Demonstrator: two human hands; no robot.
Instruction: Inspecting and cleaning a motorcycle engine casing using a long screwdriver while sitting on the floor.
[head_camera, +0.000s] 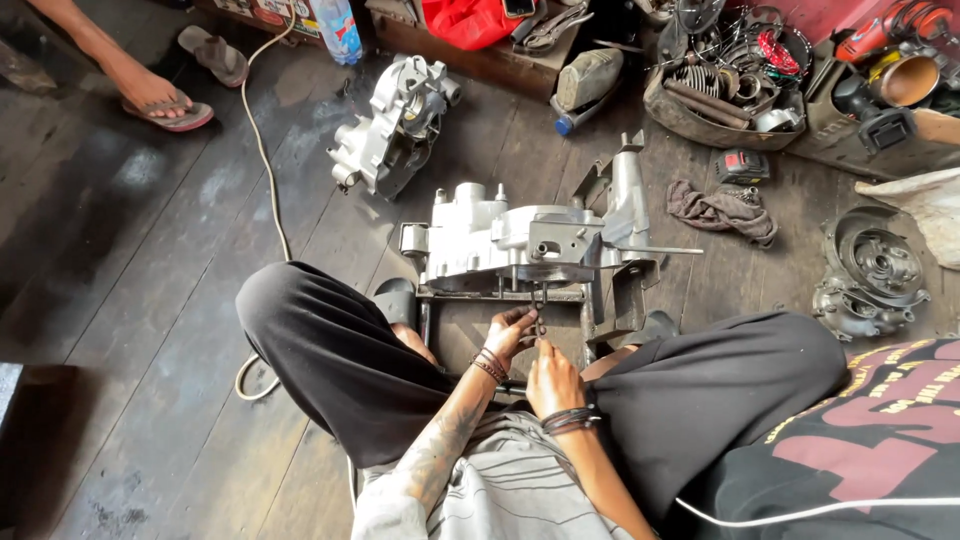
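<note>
Silver cast-metal engine case, ribbed and bossed, resting upright on a dark steel frame stand on the plank floor, directly ahead of the seated person's knees. A thin dark tool, its type unclear, stands near-vertical against the case's lower front edge, touched by the fingers of both hands.

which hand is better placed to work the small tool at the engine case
Left, probably: the left hand already touches the tool under the engine case. The right hand sits lower, nearer the body.
</note>
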